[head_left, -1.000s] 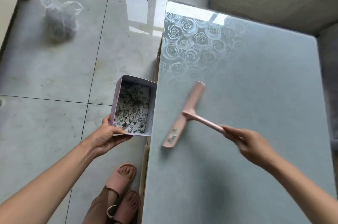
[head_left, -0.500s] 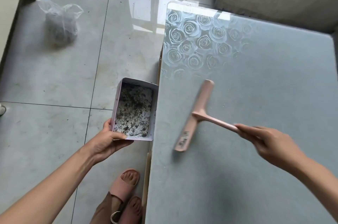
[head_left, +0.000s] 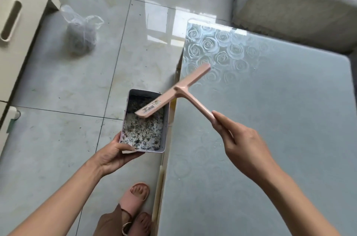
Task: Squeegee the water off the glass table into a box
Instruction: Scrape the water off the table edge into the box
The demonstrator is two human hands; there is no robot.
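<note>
My hands are apart. My left hand (head_left: 114,155) grips the near end of the box (head_left: 166,129), held just off the table's (head_left: 270,139) left edge, thumb over the rim. My right hand (head_left: 243,145) pinches the pink squeegee (head_left: 181,91) by its handle above the table. Its blade hangs tilted across that left edge, one end over the box (speckled wet debris inside). A plastic bag (head_left: 81,35) sits on the floor, well left of the table.

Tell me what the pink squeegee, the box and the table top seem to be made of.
The squeegee looks like moulded plastic, matte pink, seamless from bar to handle. The box has thin, pale walls: card or thin metal, I cannot tell. The table top is glass, glossy, with window glare and a rose pattern.
</note>
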